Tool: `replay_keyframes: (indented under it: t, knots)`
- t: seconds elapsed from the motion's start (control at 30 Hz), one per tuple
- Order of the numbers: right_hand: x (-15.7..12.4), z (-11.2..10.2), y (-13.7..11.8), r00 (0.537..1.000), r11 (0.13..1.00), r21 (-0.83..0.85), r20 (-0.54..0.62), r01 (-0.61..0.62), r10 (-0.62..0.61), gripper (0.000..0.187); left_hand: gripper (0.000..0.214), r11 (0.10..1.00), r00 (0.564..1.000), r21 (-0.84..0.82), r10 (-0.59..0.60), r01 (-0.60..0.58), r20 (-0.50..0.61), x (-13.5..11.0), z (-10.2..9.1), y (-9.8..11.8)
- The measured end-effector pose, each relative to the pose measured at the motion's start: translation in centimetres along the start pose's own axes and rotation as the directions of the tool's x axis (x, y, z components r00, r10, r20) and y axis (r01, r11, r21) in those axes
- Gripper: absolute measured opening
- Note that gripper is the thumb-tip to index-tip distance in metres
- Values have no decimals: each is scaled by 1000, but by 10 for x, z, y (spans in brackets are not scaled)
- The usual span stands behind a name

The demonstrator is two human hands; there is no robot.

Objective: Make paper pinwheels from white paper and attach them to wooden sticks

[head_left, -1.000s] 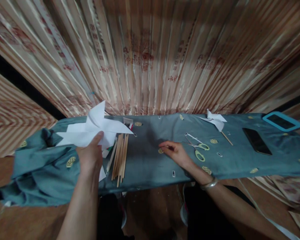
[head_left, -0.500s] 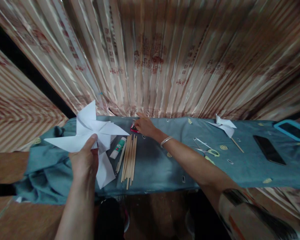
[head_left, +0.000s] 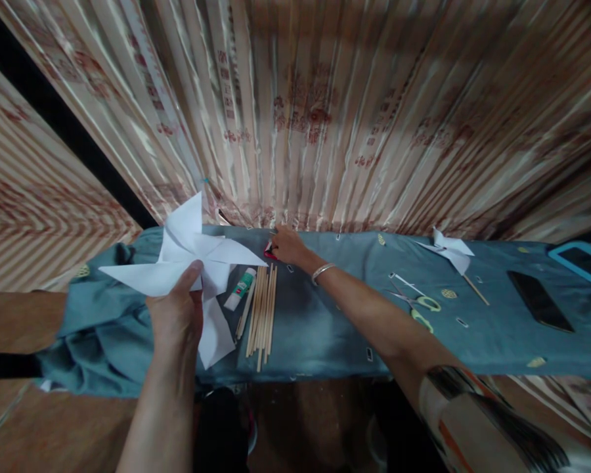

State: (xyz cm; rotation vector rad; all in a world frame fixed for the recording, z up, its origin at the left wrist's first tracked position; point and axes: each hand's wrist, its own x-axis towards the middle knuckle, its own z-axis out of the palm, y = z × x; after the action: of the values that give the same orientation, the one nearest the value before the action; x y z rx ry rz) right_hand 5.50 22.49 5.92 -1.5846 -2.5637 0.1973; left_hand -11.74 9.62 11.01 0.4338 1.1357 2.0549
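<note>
The left hand [head_left: 176, 310] grips a paper pinwheel [head_left: 183, 242]; the right hand [head_left: 291, 248] partly hides a red box [head_left: 268, 250], grip indiscernible.

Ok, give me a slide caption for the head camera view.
Left hand holding a white paper pinwheel, right hand at a small red object beyond the wooden sticks.

The cloth [head_left: 320, 341] is grey-blue with yellow motifs, the curtain [head_left: 300, 98] beige with reddish prints. Left of the tan sticks [head_left: 262, 315]: white pinwheel [head_left: 184, 242], green-and-white glue [head_left: 241, 289]. Right of them: yellow-green-handled scissors [head_left: 415, 300], black phone [head_left: 540, 301].
</note>
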Motion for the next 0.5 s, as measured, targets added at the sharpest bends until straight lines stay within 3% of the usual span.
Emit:
replay_keyframes:
  t: [0.4, 0.5]
  knots:
    - [-2, 5, 2, 999, 999, -18, -35, 34, -35, 19, 35, 1000, 1000, 14, -14, 14, 3, -2, 2, -2]
    - [-1, 8, 0, 999, 998, -48, -35, 37, -38, 25, 35, 1000, 1000, 9, -17, 17, 9, -2, 1, -4]
